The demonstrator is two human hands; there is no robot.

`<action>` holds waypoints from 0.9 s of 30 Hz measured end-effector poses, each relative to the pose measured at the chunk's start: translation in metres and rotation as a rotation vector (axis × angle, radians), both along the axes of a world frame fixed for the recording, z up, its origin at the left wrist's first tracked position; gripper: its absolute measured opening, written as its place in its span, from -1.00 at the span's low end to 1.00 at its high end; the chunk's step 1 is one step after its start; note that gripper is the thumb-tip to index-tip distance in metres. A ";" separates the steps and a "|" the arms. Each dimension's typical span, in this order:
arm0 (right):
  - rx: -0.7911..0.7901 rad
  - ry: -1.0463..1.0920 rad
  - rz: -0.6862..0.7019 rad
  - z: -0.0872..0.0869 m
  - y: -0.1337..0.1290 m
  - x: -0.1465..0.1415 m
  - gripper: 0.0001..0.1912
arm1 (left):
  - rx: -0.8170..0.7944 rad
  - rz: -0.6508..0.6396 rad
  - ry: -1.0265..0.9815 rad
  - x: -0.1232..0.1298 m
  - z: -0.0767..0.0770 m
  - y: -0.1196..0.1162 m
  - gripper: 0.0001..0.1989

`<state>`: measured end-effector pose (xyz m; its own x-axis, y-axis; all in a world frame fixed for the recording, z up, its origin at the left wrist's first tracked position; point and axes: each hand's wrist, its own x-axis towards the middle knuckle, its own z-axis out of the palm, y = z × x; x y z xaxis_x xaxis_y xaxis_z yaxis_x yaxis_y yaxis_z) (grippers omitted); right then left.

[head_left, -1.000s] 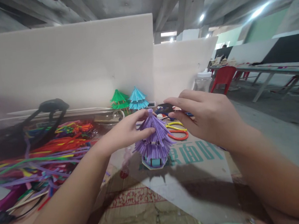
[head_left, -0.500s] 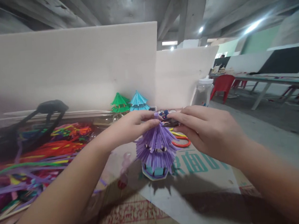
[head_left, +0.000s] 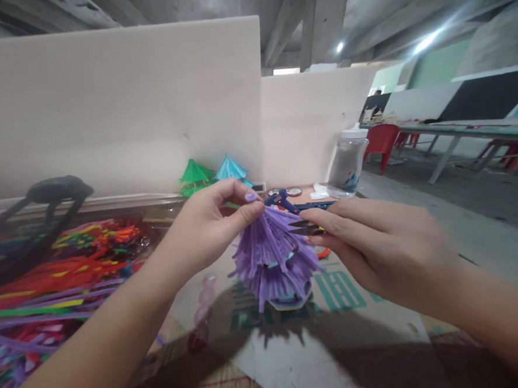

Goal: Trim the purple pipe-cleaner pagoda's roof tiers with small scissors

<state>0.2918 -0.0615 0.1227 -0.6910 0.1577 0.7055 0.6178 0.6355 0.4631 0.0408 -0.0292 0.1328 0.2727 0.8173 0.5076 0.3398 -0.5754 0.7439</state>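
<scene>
A purple pagoda model (head_left: 274, 257), built of fuzzy pipe cleaners in two roof tiers, stands tilted in front of me on a pale octagonal base. My left hand (head_left: 223, 219) pinches its tip between thumb and forefinger, where a small purple knob shows. Close by the upper roof's right side, my right hand (head_left: 371, 240) is closed on pliers (head_left: 304, 226) with dark pointed jaws parted toward the roof. Bits of yellow and orange handle appear below the fingers; the rest of the tool is hidden.
Green (head_left: 194, 177) and light blue (head_left: 231, 169) models stand at the back board. A blue glue gun (head_left: 281, 199) lies behind the pagoda, a clear bottle (head_left: 347, 162) farther right. Colourful pipe cleaners (head_left: 70, 270) and a black strapped object (head_left: 57, 191) fill the left side.
The pagoda has tipped, its top leaning left with my left hand. My right hand has moved slightly right and down, and the dark jaws show more plainly. The view has shifted a little.
</scene>
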 end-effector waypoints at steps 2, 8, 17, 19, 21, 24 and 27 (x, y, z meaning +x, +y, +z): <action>0.016 0.003 -0.011 0.000 0.001 0.000 -0.78 | 0.048 0.018 -0.038 0.000 -0.001 0.000 -0.73; 0.011 0.005 -0.055 0.001 0.007 0.001 -0.78 | 0.079 0.026 -0.122 0.009 -0.010 -0.003 -0.75; -0.036 -0.034 -0.056 -0.002 0.012 0.002 -0.77 | 0.022 0.034 -0.112 -0.001 -0.030 0.000 -0.77; -0.021 -0.037 -0.059 -0.001 0.011 0.004 -0.77 | 0.017 0.040 -0.096 -0.003 -0.029 0.000 -0.76; -0.011 -0.037 -0.053 0.000 0.010 0.005 -0.77 | 0.020 0.037 -0.090 -0.004 -0.027 -0.001 -0.76; -0.015 -0.046 -0.027 0.000 0.010 0.003 -0.77 | 0.020 0.023 -0.081 -0.003 -0.025 -0.004 -0.77; -0.023 -0.064 -0.019 0.001 0.010 0.002 -0.76 | 0.024 0.019 -0.074 -0.001 -0.025 -0.007 -0.78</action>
